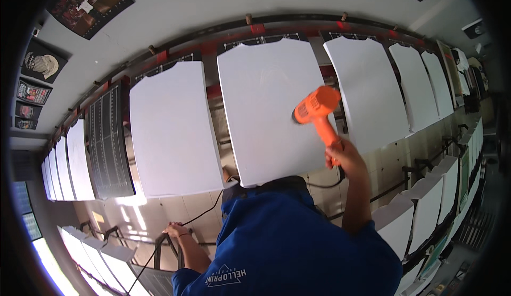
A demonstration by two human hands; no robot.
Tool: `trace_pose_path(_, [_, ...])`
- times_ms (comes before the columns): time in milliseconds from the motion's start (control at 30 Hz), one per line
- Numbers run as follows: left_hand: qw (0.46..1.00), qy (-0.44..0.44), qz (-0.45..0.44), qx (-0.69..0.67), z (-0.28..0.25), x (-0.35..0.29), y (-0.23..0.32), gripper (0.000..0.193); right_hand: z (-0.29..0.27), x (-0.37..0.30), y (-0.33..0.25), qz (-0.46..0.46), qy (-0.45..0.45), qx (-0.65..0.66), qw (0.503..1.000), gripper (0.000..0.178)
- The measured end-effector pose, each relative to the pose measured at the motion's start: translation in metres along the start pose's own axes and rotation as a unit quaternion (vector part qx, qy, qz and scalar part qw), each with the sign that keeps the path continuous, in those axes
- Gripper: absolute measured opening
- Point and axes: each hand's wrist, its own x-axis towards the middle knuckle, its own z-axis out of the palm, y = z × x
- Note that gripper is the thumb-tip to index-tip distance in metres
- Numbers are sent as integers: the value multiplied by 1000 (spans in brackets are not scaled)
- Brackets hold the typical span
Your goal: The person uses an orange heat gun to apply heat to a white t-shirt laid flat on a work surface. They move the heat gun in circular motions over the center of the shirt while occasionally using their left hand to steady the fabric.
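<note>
My right hand (348, 157) is wrapped round the handle of an orange heat gun (318, 104). The gun is over the right side of a white shirt (269, 110) stretched flat on a board, its dark nozzle pointing left. Down at the lower left, my left hand (173, 229) is closed round a black cable (205, 213), beside a dark metal bracket (162, 240) of the row behind me. The cable runs past my waist, and its other end drops toward the lower edge.
More shirt-covered boards flank this one, including a white shirt (173, 131) on the left and another white shirt (370, 91) on the right. Further left is a bare black board (110, 142) with marked lines. A dark rail (213, 46) runs along the far side. Another row of white boards (396, 219) stands behind me.
</note>
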Motion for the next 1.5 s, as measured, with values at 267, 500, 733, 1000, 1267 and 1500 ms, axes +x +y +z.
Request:
trace_pose_path(267, [995, -59, -68, 37, 35, -178, -56, 61, -19, 74, -61, -46, -111, 9, 993, 31])
trace_pose_path(500, [987, -155, -45, 20, 113, -187, -72, 62, 45, 148, -140, -58, -185, 39, 980, 43])
trace_pose_path(733, [998, 4, -43, -37, 156, -156, -18, 59, 65, 210, -126, -60, -105, -132, 984, 39])
trace_pose_path(1000, [996, -34, 77, -11, 161, -131, -26, 72, 60, 221, -118, -38, -84, -156, 984, 32])
trace_pose_path(1267, [947, -22, 269, 172, 154, -101, -69, 83, 61, 224, -119, -3, -79, -131, 988, 34])
trace_pose_path(1500, [967, -37, 214, 135, 153, -96, -71, 77, 68, 237, -113, -13, -102, -102, 989, 33])
